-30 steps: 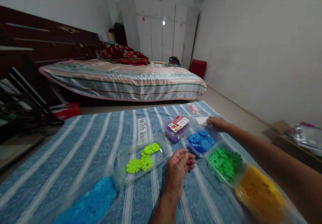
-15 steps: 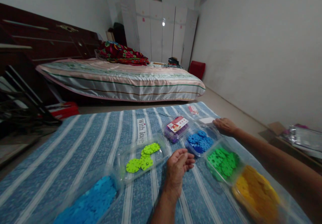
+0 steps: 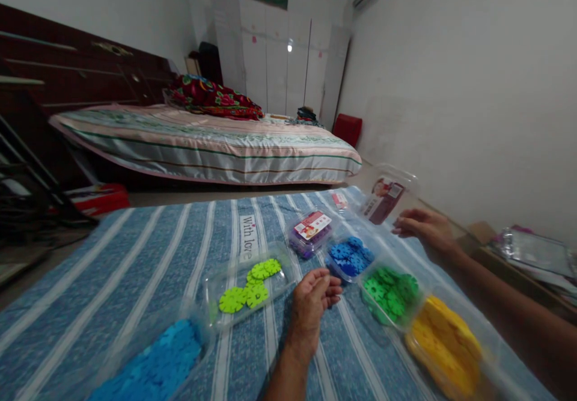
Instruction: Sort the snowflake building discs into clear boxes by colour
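My right hand (image 3: 424, 228) holds a clear plastic lid with a red label (image 3: 386, 195), lifted above the far right corner of the blue striped mat (image 3: 135, 269). My left hand (image 3: 312, 305) rests on the mat, fingers curled loosely, with nothing visible in it, beside the tray of dark blue pieces (image 3: 349, 258). Around it lie a tray of lime green pieces (image 3: 246, 290), a tray of green pieces (image 3: 391, 290) and a closed purple box (image 3: 310, 232).
A tray of yellow pieces (image 3: 444, 344) sits at the right, a tray of light blue pieces (image 3: 148, 368) at the lower left. A small red card (image 3: 339, 200) lies at the mat's far edge. A bed (image 3: 202, 142) stands beyond, with clutter along the right wall (image 3: 534, 251).
My right hand rose from the mat's far corner, lifting the clear lid up and to the right. The left hand stayed in place. The camera shifted slightly.
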The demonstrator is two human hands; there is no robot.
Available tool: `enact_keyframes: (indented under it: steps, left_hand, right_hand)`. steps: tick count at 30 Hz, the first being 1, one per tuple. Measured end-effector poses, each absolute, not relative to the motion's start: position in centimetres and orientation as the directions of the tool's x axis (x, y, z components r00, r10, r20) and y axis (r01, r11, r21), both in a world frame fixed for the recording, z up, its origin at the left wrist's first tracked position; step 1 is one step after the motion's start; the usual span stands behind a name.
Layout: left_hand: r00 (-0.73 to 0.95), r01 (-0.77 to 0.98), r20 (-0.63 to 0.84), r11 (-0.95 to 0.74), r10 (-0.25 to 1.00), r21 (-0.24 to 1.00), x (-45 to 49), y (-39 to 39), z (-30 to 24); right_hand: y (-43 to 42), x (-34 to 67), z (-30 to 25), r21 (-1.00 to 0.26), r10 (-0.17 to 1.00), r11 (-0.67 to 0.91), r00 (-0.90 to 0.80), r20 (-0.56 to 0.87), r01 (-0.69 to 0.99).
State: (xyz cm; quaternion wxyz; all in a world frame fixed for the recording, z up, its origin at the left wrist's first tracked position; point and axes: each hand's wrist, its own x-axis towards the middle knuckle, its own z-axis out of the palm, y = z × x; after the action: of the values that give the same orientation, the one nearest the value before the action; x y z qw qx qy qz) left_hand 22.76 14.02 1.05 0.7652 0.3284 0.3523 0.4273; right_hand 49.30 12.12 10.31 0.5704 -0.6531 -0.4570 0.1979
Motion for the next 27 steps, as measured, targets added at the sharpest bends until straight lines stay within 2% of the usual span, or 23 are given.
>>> enact_keyframes:
  steps: [2,4,7,11,15,21,27]
  left_hand:
    - [0.386,-0.425,-0.261,0.421,0.885,0.801,22.7,14.0,1.1]
    - [0.390,-0.434,-0.253,0.419,0.886,0.798,22.6,13.9,1.2]
    - [0.406,-0.468,-0.232,0.419,0.884,0.778,22.5,13.7,1.4]
    - [0.405,-0.521,-0.226,0.427,0.886,0.739,22.4,13.7,1.6]
    - [0.407,-0.526,-0.216,0.421,0.887,0.739,22.4,13.7,1.6]
    - [0.398,-0.465,-0.205,0.389,0.894,0.795,22.5,13.6,1.6]
    - [0.301,-0.499,-0.238,0.365,0.923,0.786,22.7,13.6,1.7]
  right_hand:
    - [11.3,47.4,10.1,-0.987,0.862,0.076,0.489,0.138,0.144]
    - [10.5,45.7,9.4,-0.998,0.896,0.056,0.441,0.058,0.018]
    - [9.5,43.5,8.2,-0.997,0.935,-0.008,0.354,-0.036,-0.080]
    - [8.3,41.1,7.1,-0.980,0.951,-0.152,0.250,-0.181,-0.131]
    - [8.2,41.2,7.6,-0.975,0.960,-0.208,0.172,-0.220,-0.083]
    - [10.4,43.9,10.5,-0.998,0.965,-0.045,0.259,-0.030,0.053]
    - [11.7,44.4,10.5,-0.977,0.945,-0.117,0.321,-0.055,0.177]
